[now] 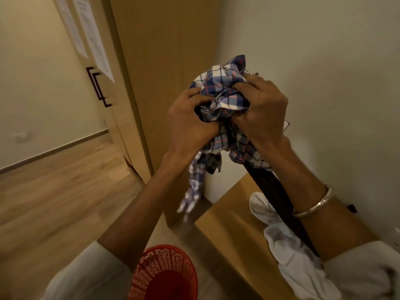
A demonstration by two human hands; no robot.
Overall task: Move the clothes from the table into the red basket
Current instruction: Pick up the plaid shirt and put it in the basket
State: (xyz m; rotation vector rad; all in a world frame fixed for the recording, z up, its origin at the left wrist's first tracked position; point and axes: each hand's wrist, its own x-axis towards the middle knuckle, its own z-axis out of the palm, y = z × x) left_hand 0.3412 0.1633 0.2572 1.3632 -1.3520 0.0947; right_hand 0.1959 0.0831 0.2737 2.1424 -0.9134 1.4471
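Tall wooden cabinet (160, 61) at 12 o'clock, black door handles (98, 86) and posted papers (93, 35) at 10, wood floor (54, 191) at 8.

- red basket (164, 276): bottom cut off by frame edge
- plaid shirt (223, 100): hanging tail blurred
- dark garment (275, 195): partly hidden behind right forearm

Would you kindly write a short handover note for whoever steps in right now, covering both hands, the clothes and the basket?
Left hand and right hand: both clenched on the bunched checked shirt, held up in the air with a dark garment hanging beneath.
Red basket: on the floor below, what shows of its inside looks bare.
Table: white clothes lie on it.
Left: drop the held bundle in the basket, then move the white clothes.
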